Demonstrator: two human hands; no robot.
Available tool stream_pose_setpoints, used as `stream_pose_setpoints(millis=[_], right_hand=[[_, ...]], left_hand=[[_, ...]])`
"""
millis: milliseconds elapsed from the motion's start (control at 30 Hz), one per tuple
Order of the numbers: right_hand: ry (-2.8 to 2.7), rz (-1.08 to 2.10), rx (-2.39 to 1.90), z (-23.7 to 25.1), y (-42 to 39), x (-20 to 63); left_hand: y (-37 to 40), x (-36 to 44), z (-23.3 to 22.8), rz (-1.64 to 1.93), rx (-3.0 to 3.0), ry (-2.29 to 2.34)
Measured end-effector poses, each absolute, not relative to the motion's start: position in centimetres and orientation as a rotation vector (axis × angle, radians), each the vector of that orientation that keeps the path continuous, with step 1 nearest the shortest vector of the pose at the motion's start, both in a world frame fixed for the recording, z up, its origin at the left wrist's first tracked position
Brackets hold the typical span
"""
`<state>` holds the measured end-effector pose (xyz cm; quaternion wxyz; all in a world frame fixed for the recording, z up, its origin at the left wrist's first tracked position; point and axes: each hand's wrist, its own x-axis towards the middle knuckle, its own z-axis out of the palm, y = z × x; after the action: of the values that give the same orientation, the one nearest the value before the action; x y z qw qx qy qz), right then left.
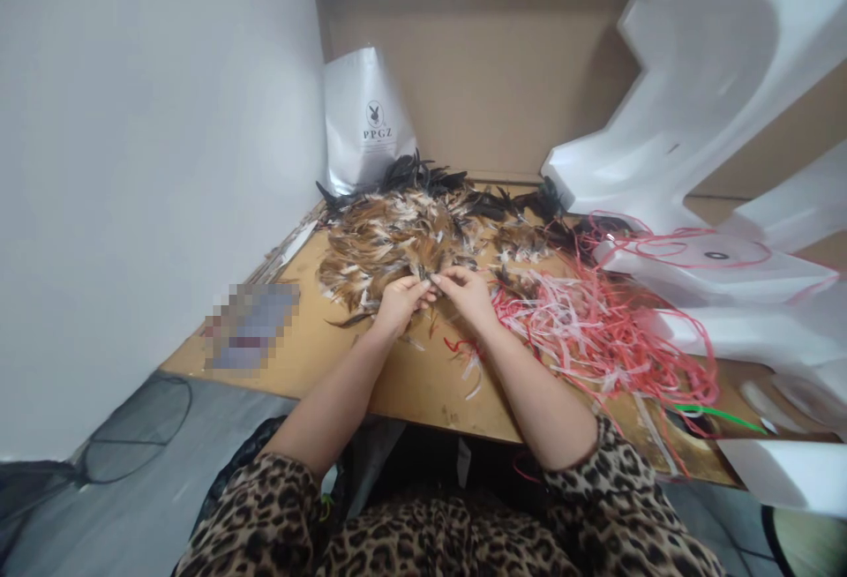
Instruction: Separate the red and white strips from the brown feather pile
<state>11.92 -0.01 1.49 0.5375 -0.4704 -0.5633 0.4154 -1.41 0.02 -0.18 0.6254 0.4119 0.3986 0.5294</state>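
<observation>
My left hand and my right hand meet at the front edge of a heap of brown, white and black feathers. The fingertips of both pinch a small bunch of feathers, whose brown tips point away from me. Exactly how the stems sit between the fingers is too small to see. Right of my right hand lies a tangled pile of red and white ribbon strips. A few short red and white scraps rest on the wooden table below that hand.
A silver bag with a rabbit logo stands behind the feathers, against a cardboard panel. Large white curved pieces crowd the right side. A white wall borders the left. A green strip lies near the right front edge.
</observation>
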Motion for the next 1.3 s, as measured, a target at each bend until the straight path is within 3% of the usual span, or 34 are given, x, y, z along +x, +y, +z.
stream_pose_setpoints(millis=[467, 867, 1300], right_hand=[[-1.092, 1.388, -0.988, 0.84, 0.37, 12.51], [-1.286, 1.133, -1.102, 0.74, 0.14, 12.15], [-1.323, 1.227, -1.095, 1.41, -0.09, 12.60]], left_hand=[[-0.38, -1.64, 0.01, 0.991, 1.082, 0.854], [-0.24, -1.47, -0.51, 1.095, 1.219, 0.950], [-0.51, -1.43, -0.31, 1.009, 1.222, 0.959]])
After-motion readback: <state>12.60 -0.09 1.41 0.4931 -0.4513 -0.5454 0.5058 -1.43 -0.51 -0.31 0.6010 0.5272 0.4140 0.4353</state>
